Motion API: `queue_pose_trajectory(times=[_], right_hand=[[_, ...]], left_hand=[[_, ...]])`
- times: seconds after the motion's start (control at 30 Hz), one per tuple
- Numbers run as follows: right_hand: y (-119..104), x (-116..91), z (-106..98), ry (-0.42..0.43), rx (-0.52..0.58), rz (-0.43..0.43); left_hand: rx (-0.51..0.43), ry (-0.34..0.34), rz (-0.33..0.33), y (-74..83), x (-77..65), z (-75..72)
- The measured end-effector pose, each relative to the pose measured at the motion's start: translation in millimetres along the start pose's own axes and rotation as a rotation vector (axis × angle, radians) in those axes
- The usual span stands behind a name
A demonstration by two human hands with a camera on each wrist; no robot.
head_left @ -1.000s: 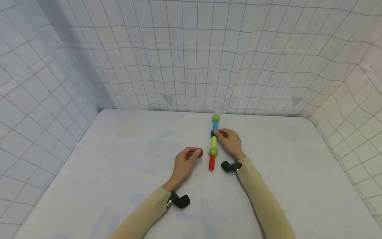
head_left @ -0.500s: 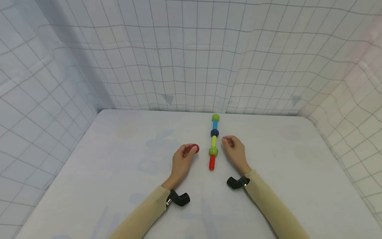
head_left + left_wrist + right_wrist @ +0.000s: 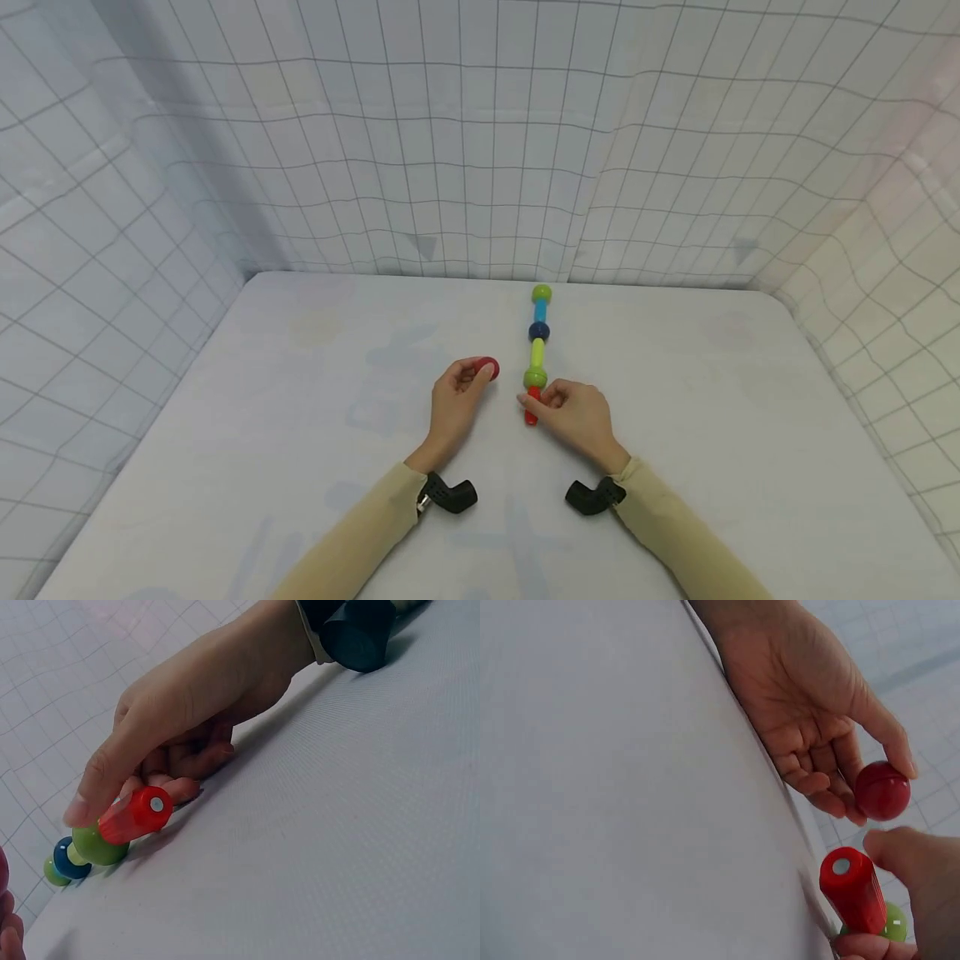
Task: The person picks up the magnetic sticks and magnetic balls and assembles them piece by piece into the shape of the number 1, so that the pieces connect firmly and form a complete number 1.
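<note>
My left hand (image 3: 453, 404) pinches a dark red ball (image 3: 487, 367) between thumb and fingers, left of a straight row of toy building pieces. The row runs from a green ball (image 3: 542, 292) at the far end through a blue rod (image 3: 540, 312), a navy ball (image 3: 538, 331) and a yellow-green rod (image 3: 537, 354) to a green ridged ball (image 3: 535, 378). A red rod (image 3: 853, 889) with a silvery disc in its end forms the near end. Around this rod my right hand (image 3: 581, 419) has its thumb and fingers on either side, thumb apart from it.
The pieces lie on a white table (image 3: 337, 350). Behind it and at both sides hang white curtains (image 3: 480, 167) with a dark grid. Each wrist wears a black camera mount (image 3: 453, 496) close to the tabletop.
My right hand has left the navy ball, drawn back to the right, then come in around the red rod. The left hand has shifted slightly left and away with the red ball.
</note>
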State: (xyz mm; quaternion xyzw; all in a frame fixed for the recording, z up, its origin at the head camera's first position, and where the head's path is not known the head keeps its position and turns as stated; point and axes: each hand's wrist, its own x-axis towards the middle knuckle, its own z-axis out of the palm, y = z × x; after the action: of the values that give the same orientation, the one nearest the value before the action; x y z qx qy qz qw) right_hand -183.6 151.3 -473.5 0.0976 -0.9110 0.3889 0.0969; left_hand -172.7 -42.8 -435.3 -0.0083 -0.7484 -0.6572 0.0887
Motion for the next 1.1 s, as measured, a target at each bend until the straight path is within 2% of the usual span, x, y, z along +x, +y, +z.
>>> queue_pose_trajectory(times=[0.17,0.3,0.33,0.53,0.57,0.8,1.1], right_hand=[[-11.2,-1.6,2.8,-0.020,-0.122,0.090],[-13.6,-1.0,4.6,-0.034,-0.163,0.112],[-13.7,-1.0,5.0,-0.035,-0.166,0.111],[-11.7,-2.8,5.0,-0.026,-0.166,0.110],[-11.3,-3.4,4.7,-0.024,-0.165,0.111],[-9.2,-3.3,2.3,-0.032,-0.149,0.109],[-9.3,2.7,-7.7,-0.152,-0.071,0.205]], left_hand=[[0.012,0.000,0.004,1.0,-0.2,0.4],[0.014,0.001,0.008,-1.9,1.0,0.1],[0.010,0.001,0.007,-6.8,2.5,0.4],[-0.035,-0.010,-0.025,-40.3,10.1,2.9],[-0.041,-0.017,-0.033,-42.1,9.5,3.0],[-0.055,-0.081,-0.047,-46.5,3.2,2.7],[-0.048,-0.152,-0.089,-43.7,-3.3,3.1]])
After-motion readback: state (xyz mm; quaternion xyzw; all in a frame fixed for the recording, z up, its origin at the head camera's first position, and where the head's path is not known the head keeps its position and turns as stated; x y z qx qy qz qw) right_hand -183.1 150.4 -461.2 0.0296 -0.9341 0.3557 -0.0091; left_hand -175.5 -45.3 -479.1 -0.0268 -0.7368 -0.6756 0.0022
